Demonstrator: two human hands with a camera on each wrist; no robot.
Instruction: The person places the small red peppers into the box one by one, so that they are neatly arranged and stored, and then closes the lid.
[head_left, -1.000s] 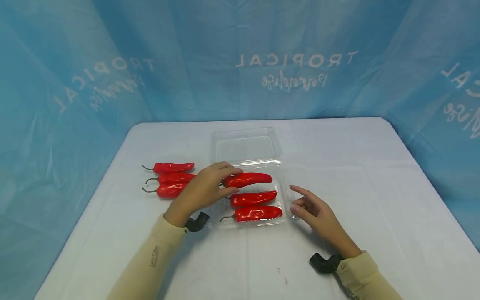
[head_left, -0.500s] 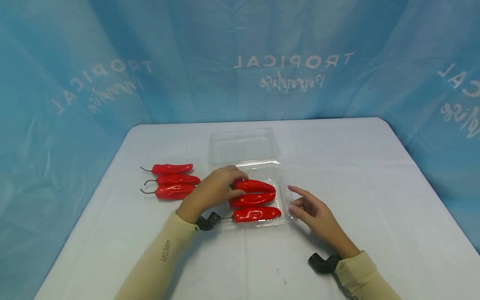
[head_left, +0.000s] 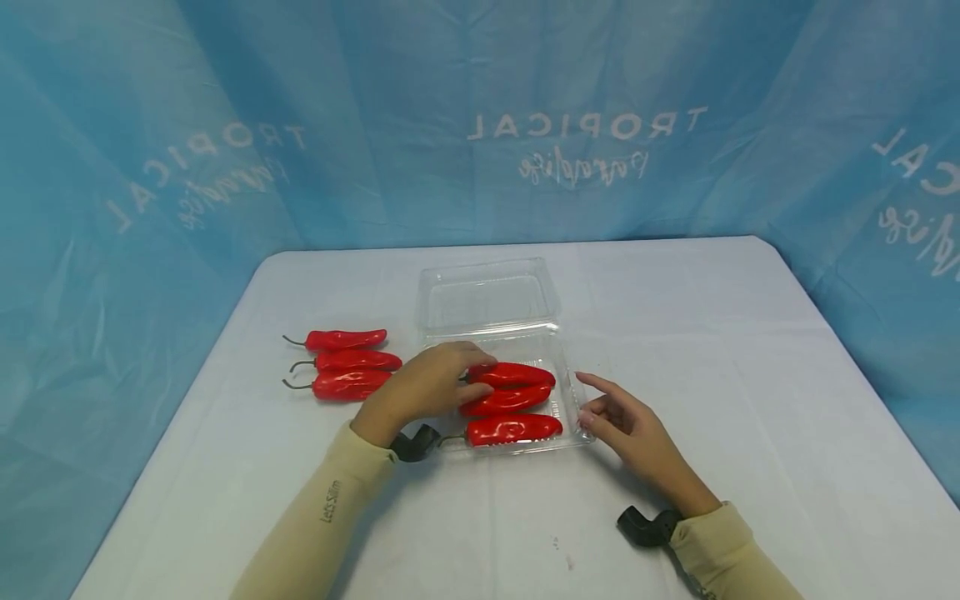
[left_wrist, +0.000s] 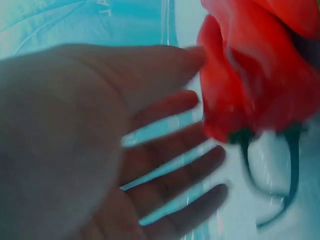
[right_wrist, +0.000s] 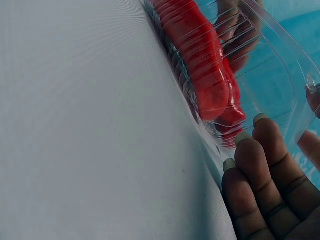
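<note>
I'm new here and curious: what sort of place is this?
Likely a makeshift filming or demonstration booth, though I can't be sure. Blue curtains printed with mirrored "TROPICAL Paradise" lettering hang behind and beside a white table, where red chili peppers and a clear plastic clamshell container lie.

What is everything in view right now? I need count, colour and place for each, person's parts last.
Peppers in the container: 3, red, lying in the base
Loose peppers: 3, red, on the table left of the container
Container: 1, clear, around mid-table
Lid: 1, clear, open on the container's far side
Table: 1, white, under everything
Marks: a few, dark, tabletop near the front
Backdrop: blue with white lettering, behind and at both sides
Wrist devices: 2, black, one per wrist
Sleeves: 2, pale beige, one per arm
Left grip: 1, bare, at the two farther boxed peppers
Right grip: 1, bare, at the container's right edge
</note>
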